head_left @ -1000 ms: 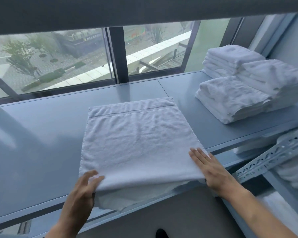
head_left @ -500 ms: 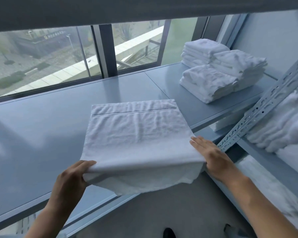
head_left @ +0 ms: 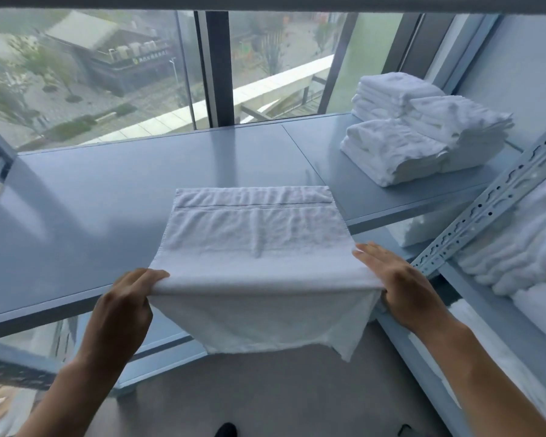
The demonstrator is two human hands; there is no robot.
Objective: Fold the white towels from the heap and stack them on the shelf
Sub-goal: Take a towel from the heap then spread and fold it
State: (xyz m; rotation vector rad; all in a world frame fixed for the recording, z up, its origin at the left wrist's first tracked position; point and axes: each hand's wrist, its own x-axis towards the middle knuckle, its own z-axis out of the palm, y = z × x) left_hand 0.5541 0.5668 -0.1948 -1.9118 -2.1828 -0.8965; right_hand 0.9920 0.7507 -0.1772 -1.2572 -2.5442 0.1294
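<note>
- Towel (head_left: pixel 256 247) spans both hands at centre: left hand (head_left: pixel 130 298) grips its corner; right hand (head_left: pixel 397 285) lies straight-fingered on it, grip unclear.
- Folded stacks (head_left: pixel 423 130) sit upper right on the shelf (head_left: pixel 108 200).

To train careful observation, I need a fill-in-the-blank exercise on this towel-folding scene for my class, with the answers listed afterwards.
1. The towel hanging over the front edge of the shelf is ___ in colour.
2. The left hand holds the towel's near ___ corner.
3. The folded towel stacks sit at the shelf's ___ end.
4. Behind the shelf stands a large ___.
Answers: white; left; right; window.
</note>
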